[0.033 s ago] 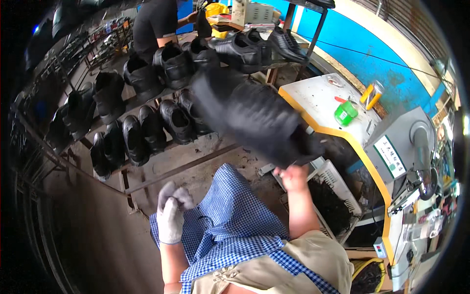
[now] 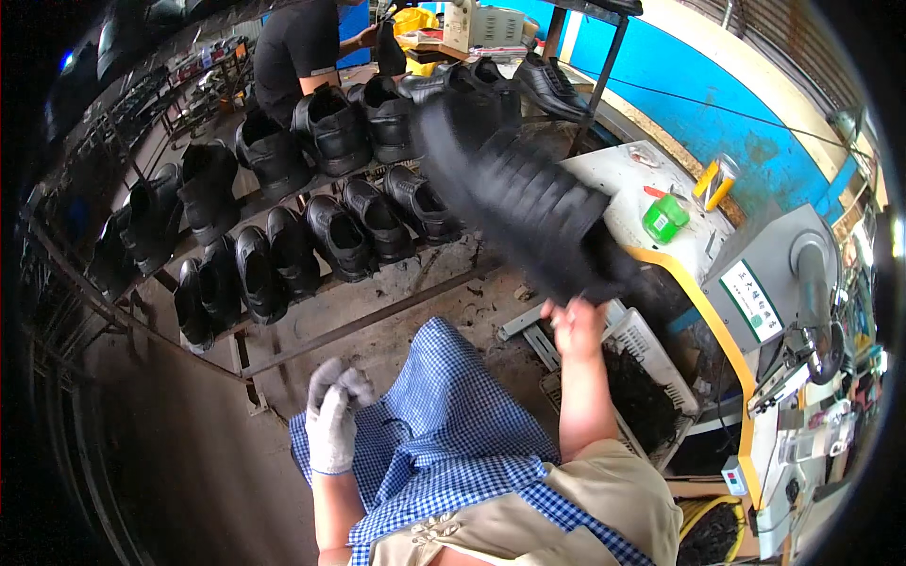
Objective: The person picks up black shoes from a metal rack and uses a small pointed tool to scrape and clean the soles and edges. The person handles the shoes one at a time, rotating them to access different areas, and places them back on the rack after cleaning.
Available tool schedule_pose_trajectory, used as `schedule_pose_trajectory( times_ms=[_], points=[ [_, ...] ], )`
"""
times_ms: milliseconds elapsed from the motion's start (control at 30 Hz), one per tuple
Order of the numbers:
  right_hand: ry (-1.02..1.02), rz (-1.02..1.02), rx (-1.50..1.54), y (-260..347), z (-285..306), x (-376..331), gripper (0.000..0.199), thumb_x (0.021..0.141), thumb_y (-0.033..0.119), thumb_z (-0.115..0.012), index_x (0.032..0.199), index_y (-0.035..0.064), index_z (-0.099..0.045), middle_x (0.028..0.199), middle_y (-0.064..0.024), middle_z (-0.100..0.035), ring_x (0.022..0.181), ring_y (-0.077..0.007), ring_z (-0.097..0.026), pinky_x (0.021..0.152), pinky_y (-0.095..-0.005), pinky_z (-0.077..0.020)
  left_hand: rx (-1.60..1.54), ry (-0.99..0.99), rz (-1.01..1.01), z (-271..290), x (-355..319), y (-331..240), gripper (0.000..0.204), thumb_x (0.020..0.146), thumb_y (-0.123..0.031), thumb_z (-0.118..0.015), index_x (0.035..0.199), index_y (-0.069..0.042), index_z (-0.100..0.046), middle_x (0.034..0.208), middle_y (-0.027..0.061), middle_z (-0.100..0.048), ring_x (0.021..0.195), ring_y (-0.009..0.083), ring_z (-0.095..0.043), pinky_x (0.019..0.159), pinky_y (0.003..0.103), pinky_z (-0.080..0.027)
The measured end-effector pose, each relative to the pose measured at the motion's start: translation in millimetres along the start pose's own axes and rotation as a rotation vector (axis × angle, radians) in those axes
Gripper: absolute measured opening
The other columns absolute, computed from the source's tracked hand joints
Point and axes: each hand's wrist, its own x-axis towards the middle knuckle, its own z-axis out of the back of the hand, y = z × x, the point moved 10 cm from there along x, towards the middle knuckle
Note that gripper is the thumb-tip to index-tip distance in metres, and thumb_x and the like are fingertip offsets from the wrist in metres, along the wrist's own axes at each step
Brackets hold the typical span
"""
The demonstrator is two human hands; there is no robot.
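A black lace-up style shoe [image 2: 528, 203], large and smeared by motion, hangs in the air in front of me. Its toe points to the far left, and the opening faces down to the right. My bare right hand [image 2: 578, 328] grips it from below at the heel end; part of the fingers is hidden behind the shoe. My left hand [image 2: 334, 413], in a whitish glove with grey fingers, is held up over the left side of my blue checked apron [image 2: 453, 406]. Its fingers curl in against the thumb, with nothing visible in them.
Rows of black shoes [image 2: 330, 132] stand on a two-tier metal rack [image 2: 349, 321] ahead and left. To the right are a white worktable [image 2: 628, 170] with a green container [image 2: 666, 219], a grey machine [image 2: 774, 274] and a white crate [image 2: 651, 349] of black scraps. A person [image 2: 294, 57] works behind the rack.
The shoe has swung a little to the right in my right hand, uncovering more shoes on the lower tier. My left hand has barely moved.
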Motion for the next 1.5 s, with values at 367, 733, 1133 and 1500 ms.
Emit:
schedule_pose_trajectory(
  times_ms=[367,733,1133,1500],
  points=[
    [-0.261,0.199,-0.427,25,29,309,0.074,0.077,0.016,-0.083,0.135,0.0024,-0.038,0.11,-0.0103,-0.063,0.075,-0.0172,-0.068,0.046,-0.0241,-0.0509,0.082,-0.215,0.223,49,-49,56,0.035,0.094,-0.013,-0.064,0.125,0.0,-0.054,0.104,0.0145,-0.067,0.088,0.0239,-0.065,0.081,0.037,-0.054],
    [-0.379,0.287,-0.838,-56,59,310,0.06,0.08,0.032,-0.08,0.128,0.0063,-0.053,0.098,-0.0112,-0.069,0.08,-0.0223,-0.068,0.075,-0.0362,-0.0517,0.09,-0.319,0.283,65,-66,70,0.038,0.093,-0.013,-0.066,0.127,-0.001,-0.053,0.105,0.0128,-0.066,0.089,0.0216,-0.063,0.081,0.037,-0.055],
    [-0.205,0.116,-1.16,-84,-4,337,0.097,0.071,0.039,-0.082,0.149,0.0089,-0.034,0.13,-0.0219,-0.059,0.114,-0.0369,-0.061,0.102,-0.042,-0.0449,0.158,-0.257,0.29,49,-65,65,0.036,0.093,-0.013,-0.066,0.125,-0.001,-0.055,0.106,0.0109,-0.068,0.092,0.0207,-0.064,0.083,0.035,-0.053],
    [-0.233,0.951,-0.693,106,-57,137,0.081,0.068,0.013,-0.086,0.135,0.0047,-0.041,0.124,-0.0108,-0.045,0.111,-0.0211,-0.051,0.094,-0.0351,-0.0466,0.21,-0.223,0.32,51,-78,64,0.035,0.093,-0.017,-0.067,0.122,0.0,-0.056,0.105,0.0105,-0.067,0.093,0.0189,-0.063,0.084,0.033,-0.052]
  ],
)
